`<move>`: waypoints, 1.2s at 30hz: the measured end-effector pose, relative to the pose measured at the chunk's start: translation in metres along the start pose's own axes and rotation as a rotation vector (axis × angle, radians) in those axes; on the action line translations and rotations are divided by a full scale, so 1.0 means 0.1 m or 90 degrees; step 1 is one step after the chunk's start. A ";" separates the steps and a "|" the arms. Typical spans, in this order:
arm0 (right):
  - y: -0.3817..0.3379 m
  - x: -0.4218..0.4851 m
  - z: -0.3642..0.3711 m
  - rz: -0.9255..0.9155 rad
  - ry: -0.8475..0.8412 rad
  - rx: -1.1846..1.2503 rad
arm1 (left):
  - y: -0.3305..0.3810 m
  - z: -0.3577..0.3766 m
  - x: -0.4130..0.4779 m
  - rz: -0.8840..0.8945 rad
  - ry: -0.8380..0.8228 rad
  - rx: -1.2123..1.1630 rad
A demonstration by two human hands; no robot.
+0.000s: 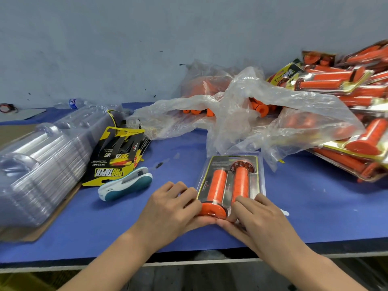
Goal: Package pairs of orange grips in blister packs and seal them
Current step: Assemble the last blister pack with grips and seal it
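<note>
The left hand [174, 208] and right hand [258, 219] are clamping the near end of a blister pack [229, 164] lying on the blue tabletop [304, 206].

Both hands' fingers are curling over the pack's near corners, thumbs meeting at its near edge; two orange grips [218, 185] are sitting side by side inside it. Left of the pack, a stapler [126, 184], printed cards [117, 156] and a stack of clear shells [42, 164] are lying; behind it a crumpled plastic bag [241, 114] is holding loose grips, and to its right finished packs [346, 91] are piling up.
</note>
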State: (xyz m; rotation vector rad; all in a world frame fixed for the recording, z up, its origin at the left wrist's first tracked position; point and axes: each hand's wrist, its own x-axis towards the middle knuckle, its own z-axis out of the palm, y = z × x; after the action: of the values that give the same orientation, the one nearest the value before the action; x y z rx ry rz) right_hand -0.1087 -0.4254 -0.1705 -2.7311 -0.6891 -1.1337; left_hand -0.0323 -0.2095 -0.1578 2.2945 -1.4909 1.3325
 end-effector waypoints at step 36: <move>0.10 -0.15 -0.15 -0.008 -0.074 0.110 | 0.27 -0.03 0.06 0.043 -0.101 -0.236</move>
State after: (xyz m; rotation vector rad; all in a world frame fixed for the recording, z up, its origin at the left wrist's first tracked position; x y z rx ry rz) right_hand -0.1227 -0.4438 -0.1697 -2.6654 -0.7806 -0.8780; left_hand -0.0544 -0.2261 -0.1618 2.1637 -1.7066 0.8132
